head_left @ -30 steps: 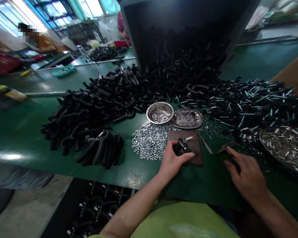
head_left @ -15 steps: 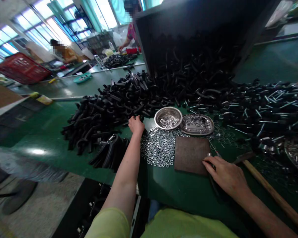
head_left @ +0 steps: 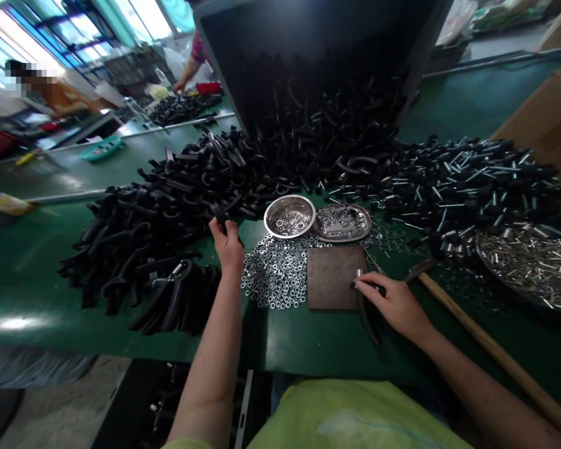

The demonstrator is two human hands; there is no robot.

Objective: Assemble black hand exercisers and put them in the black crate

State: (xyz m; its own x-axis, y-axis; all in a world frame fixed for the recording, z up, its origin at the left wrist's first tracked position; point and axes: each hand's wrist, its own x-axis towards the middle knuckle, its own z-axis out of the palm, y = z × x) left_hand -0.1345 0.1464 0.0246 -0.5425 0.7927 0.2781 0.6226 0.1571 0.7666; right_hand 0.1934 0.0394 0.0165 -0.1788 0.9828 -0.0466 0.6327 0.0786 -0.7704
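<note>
My left hand (head_left: 227, 248) is at the front edge of the heap of black curved handle parts (head_left: 135, 215), its fingers closed around one dark handle part (head_left: 219, 215). My right hand (head_left: 395, 304) pinches a black curved handle (head_left: 368, 321) over the right edge of a brown metal block (head_left: 334, 277). A small silver coil spring (head_left: 359, 273) stands at the fingertips; how it sits on the handle is hidden. Loose nuts (head_left: 275, 271) lie left of the block. Behind it are a round steel bowl (head_left: 267, 227) and an oval steel tray (head_left: 336, 234), both with small metal parts.
A wooden-handled hammer (head_left: 477, 327) lies right of my right hand. Farther right are a dish of springs and pins (head_left: 533, 268) and black-headed bolts (head_left: 472, 174). A large dark bin (head_left: 318, 50) stands behind. Grouped handles (head_left: 175, 299) lie front left. Co-workers sit across the table.
The view has turned right. My left hand has drawn slightly back from the heap with a dark part in its fingers. My right hand has raised the handle's spring end over the block's edge.
</note>
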